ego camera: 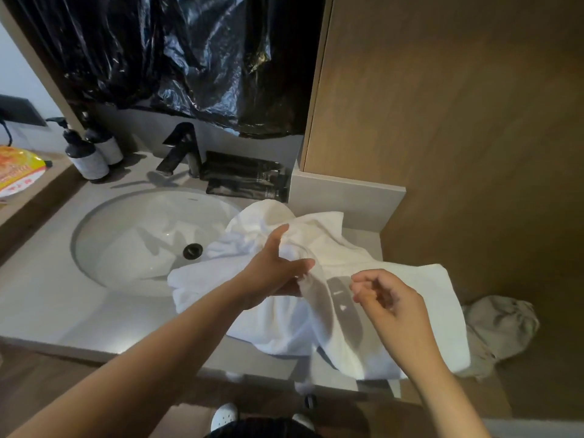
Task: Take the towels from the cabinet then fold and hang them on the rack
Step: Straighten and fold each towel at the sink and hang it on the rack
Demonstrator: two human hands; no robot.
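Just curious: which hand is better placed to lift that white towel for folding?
Probably left: the left hand touches the towel, fingers at a fold; the right hand hovers above, curled, empty.

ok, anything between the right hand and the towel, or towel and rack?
Nothing visible. The right hand hovers directly over the white towel on the counter; the left hand touches it. No rack in view, so that path can't be judged.

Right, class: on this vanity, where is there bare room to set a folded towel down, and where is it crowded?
Free: the counter strip between the basin and the front edge, left of the towels. Crowded: behind the basin: pump bottles, tap, black sachets; the right end lies under towels.
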